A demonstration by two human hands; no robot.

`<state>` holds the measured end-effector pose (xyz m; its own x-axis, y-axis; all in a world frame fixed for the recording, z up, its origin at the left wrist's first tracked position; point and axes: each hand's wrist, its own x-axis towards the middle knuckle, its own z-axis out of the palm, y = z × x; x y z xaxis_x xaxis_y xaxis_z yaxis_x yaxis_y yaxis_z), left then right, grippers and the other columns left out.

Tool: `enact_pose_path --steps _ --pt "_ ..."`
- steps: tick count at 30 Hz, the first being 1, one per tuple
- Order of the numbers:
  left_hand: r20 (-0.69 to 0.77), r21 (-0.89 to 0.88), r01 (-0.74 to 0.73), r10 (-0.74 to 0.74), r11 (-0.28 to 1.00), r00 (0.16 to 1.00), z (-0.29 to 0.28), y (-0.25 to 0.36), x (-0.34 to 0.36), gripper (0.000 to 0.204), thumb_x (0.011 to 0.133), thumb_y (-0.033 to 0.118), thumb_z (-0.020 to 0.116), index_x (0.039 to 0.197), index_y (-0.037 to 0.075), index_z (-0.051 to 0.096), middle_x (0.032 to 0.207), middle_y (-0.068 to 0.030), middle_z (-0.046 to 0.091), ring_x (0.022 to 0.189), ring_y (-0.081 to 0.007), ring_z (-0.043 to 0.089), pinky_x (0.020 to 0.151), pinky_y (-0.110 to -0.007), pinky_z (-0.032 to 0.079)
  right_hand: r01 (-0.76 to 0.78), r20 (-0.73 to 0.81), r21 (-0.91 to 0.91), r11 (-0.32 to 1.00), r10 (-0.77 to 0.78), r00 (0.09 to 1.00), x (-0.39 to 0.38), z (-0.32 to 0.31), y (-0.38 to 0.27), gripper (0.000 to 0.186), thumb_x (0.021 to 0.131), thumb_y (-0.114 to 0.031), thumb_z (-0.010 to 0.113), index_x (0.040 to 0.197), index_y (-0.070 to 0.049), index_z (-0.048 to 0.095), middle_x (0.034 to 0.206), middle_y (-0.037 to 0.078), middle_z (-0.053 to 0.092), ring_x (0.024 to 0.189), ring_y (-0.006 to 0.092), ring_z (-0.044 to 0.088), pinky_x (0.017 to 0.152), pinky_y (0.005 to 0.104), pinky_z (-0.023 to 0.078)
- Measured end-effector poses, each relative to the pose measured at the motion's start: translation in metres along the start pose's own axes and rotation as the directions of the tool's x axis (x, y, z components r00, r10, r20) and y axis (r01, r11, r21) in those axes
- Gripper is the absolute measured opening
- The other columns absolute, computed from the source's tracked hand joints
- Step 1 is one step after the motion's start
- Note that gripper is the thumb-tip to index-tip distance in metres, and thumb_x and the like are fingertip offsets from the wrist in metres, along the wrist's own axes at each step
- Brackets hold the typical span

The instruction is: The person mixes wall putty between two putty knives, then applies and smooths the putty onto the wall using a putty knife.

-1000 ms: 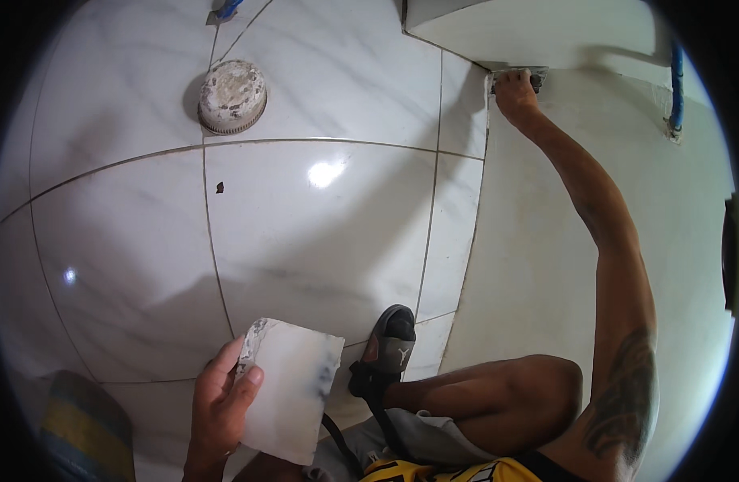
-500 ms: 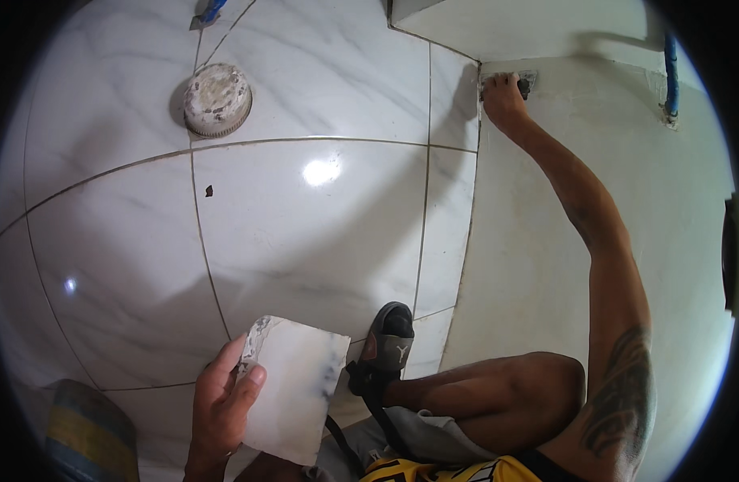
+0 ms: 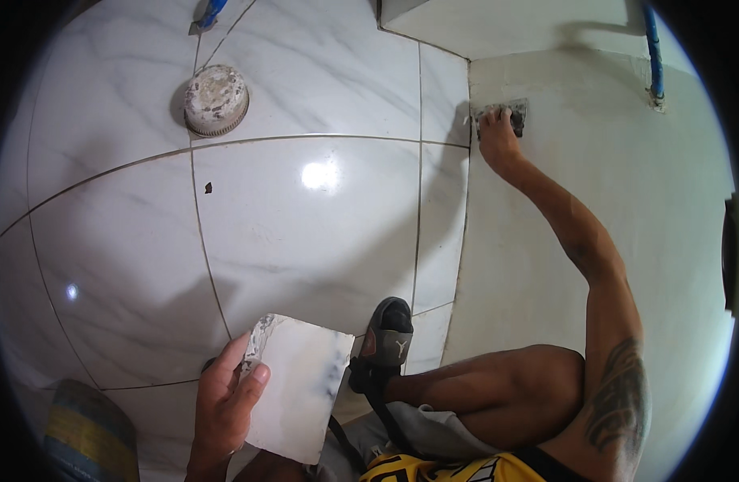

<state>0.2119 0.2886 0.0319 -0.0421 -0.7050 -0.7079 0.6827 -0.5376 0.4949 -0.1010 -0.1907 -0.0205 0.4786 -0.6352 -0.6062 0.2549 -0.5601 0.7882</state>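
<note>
My left hand (image 3: pixel 227 395) grips a flat, whitish rectangular board (image 3: pixel 298 390) by its left edge, thumb on top. Grey-white putty residue crusts the board's upper left corner, and dark smudges mark its right side. At the far right, my right hand (image 3: pixel 500 143) is closed round a putty knife (image 3: pixel 519 122), its fingers over the dark, stained middle. The blade lies against the pale wall (image 3: pixel 538 241), close to the corner where wall and floor meet. My fingers partly cover the tool.
A putty-stained round lid or tub (image 3: pixel 216 100) sits on the white tiled floor (image 3: pixel 305 233). Beyond it lies a blue-handled tool (image 3: pixel 212 13). A dark container with a yellowish band (image 3: pixel 88 438) stands near left. A blue pipe (image 3: pixel 655 56) sticks out of the wall at far right.
My right hand has drawn the putty knife along the wall toward me, a short way. My left hand and the board have barely moved. The view has shifted slightly.
</note>
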Motion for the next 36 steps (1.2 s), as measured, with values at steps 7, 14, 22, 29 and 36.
enact_pose_path --steps 7,14,22,29,36 --pt "0.003 -0.004 -0.021 0.021 1.000 1.000 0.000 -0.002 -0.001 0.052 0.095 0.016 0.055 0.138 -0.009 0.043 0.123 -0.0143 0.061 0.112 -0.0163 0.056 0.099 -0.030 0.041 0.105 0.076 0.057 0.993 -0.109 0.991 -0.042 -0.021 -0.005 0.034 0.088 -0.020 0.055 0.112 -0.001 0.068 0.118 0.015 0.059 0.115 0.0320 0.050 0.097 0.0529 0.036" --pt "-0.009 -0.030 0.015 -0.015 0.999 1.000 -0.001 -0.001 -0.001 0.051 0.094 0.015 0.055 0.138 -0.009 0.044 0.121 -0.0141 0.062 0.111 -0.0165 0.057 0.098 -0.031 0.042 -0.059 -0.388 0.120 0.991 0.102 0.916 0.040 -0.016 0.070 0.026 0.087 -0.017 0.056 0.107 -0.007 0.068 0.110 0.010 0.064 0.109 0.0248 0.055 0.090 0.0452 0.041" --pt "-0.042 -0.036 0.004 -0.006 0.999 0.999 -0.002 -0.004 -0.005 0.050 0.094 0.015 0.054 0.136 -0.010 0.045 0.120 -0.0146 0.062 0.109 -0.0176 0.058 0.097 -0.031 0.044 -0.141 -0.263 0.091 0.986 0.160 0.951 0.081 0.006 0.097 0.021 0.087 -0.019 0.057 0.097 -0.009 0.073 0.101 0.007 0.065 0.105 0.0249 0.058 0.085 0.0495 0.042" --pt "-0.047 -0.012 0.007 -0.008 1.000 0.999 -0.002 -0.001 -0.007 0.050 0.093 0.014 0.054 0.136 -0.010 0.044 0.120 -0.0150 0.062 0.110 -0.0173 0.057 0.097 -0.031 0.043 -0.099 -0.170 0.045 0.994 0.106 0.980 0.063 -0.001 0.089 0.022 0.087 -0.021 0.058 0.098 -0.009 0.074 0.103 0.009 0.064 0.102 0.0261 0.058 0.085 0.0521 0.042" --pt "0.008 -0.012 -0.014 0.014 1.000 1.000 0.007 0.003 -0.007 0.051 0.093 0.014 0.053 0.137 -0.010 0.044 0.121 -0.0151 0.062 0.110 -0.0169 0.057 0.098 -0.031 0.043 -0.104 -0.218 0.080 0.991 0.119 0.969 0.013 0.011 0.058 0.026 0.087 -0.020 0.056 0.099 -0.004 0.073 0.107 0.011 0.063 0.107 0.0287 0.055 0.093 0.0541 0.038"
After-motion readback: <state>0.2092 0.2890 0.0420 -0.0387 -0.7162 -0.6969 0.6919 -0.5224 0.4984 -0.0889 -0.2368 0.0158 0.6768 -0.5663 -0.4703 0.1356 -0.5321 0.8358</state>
